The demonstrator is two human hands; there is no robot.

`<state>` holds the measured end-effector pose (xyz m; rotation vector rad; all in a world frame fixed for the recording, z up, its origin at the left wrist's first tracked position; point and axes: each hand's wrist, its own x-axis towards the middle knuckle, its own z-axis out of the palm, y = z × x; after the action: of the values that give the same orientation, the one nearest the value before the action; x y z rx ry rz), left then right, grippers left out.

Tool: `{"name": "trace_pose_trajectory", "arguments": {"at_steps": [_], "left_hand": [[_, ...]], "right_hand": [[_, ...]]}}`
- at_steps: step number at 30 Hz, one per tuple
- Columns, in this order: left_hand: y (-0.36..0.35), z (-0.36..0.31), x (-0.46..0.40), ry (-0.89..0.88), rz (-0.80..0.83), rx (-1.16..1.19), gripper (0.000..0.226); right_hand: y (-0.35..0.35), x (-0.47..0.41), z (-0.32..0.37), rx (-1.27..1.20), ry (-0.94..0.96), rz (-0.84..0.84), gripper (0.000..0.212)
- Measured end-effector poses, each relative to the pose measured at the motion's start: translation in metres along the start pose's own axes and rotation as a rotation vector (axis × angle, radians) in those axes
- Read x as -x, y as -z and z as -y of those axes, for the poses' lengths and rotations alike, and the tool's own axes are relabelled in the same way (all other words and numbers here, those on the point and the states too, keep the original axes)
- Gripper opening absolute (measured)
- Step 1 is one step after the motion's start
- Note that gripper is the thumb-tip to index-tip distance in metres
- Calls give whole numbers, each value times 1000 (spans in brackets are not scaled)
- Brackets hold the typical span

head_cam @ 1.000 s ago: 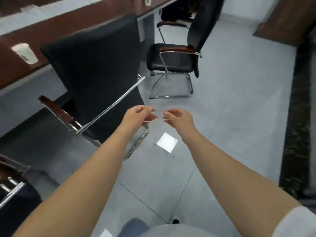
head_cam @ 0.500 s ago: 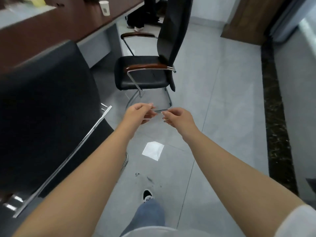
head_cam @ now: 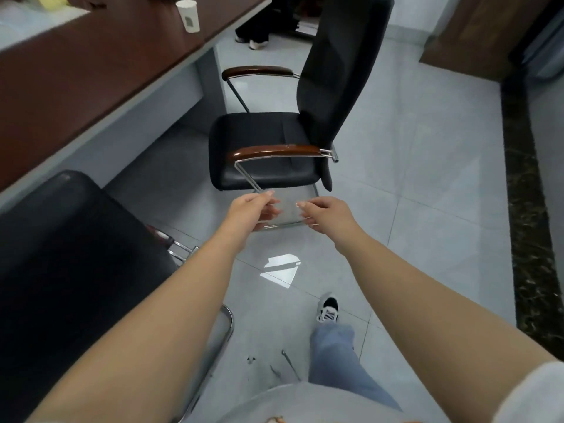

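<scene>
left hand (head_cam: 247, 212), right hand (head_cam: 330, 215) farther apart

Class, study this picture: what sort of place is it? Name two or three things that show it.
Probably an office meeting room: a long dark wooden table carrying a paper cup, a black chrome-framed armchair with wooden armrests beside it, and a pale tiled floor.

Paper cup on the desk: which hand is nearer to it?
Left. The left hand is held out below and right of the paper cup; the right hand is farther right again, away from the desk.
</scene>
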<state>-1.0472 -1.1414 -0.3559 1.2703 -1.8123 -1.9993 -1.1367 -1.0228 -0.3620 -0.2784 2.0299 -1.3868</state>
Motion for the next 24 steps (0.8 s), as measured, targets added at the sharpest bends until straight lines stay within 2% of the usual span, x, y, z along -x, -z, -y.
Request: {"name": "trace_pose_trajectory", "arguments": {"at_steps": [8,14,18,24], "left_hand": [[-19,-31,-156,148,-114,70,25],[-37,-60,-261,327,-251,138,27],[-42,-64,-308,402,-330,173,30],[-49,-40,-371,548,-369,181,39]], "right_hand": [[3,-183,23,107,-29,157,17],[15,-331,66,325,-20,291,23],[17,-399,88,476,-7,410,33],[-13,-471,65,631,-79,599,47]]}}
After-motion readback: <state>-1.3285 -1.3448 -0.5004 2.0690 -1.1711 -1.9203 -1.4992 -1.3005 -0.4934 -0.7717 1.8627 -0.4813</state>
